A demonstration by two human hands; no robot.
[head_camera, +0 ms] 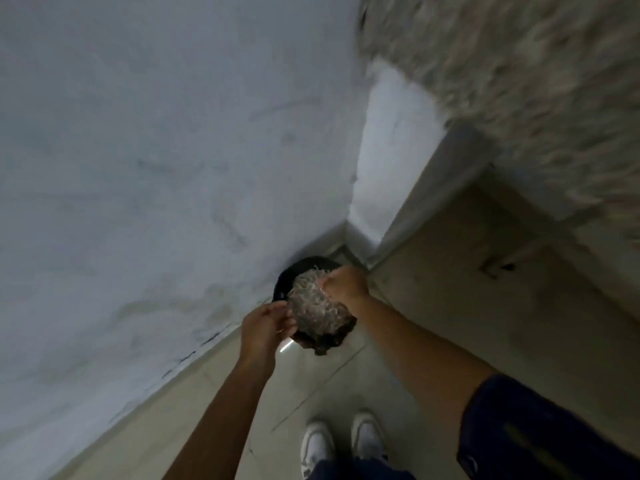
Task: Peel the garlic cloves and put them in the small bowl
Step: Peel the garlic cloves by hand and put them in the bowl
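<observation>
Both hands work over a dark bin (294,275) — left hand (265,332) grips a tilted plate (322,337) below its fingers, right hand (346,284) curls, scraping peels (315,306) off (garlic, bowl unseen).

White shoes (343,441), navy sleeve (540,424), black bin (287,278), speckled countertop (519,64)

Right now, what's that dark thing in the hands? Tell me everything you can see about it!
The dark container is blurry, so its kind and material are unclear. It is dark, tipped away from the person, and heaped with pale, stringy scraps that look like garlic peels. The left hand grips its near edge; the right hand is closed at the scraps' far side. It is held above the tiled floor, just over a black bin in the wall corner.
</observation>
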